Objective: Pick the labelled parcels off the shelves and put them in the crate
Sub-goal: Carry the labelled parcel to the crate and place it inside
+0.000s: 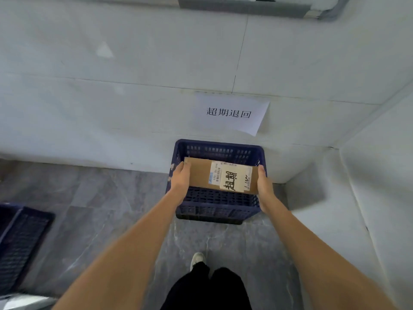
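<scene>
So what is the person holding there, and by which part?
A labelled cardboard parcel, gripped at its two short ends: left hand on one, right hand on the other, over the blue crate.

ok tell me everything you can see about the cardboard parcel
The cardboard parcel is a flat brown box, lying level with its broad face up, held over the open top of the dark blue slatted crate. A white printed label with barcode and a paler sticker with bold handwritten black characters cover its right half. The left hand grips its left end and the right hand its right end. Whether it touches the crate cannot be told.
</scene>
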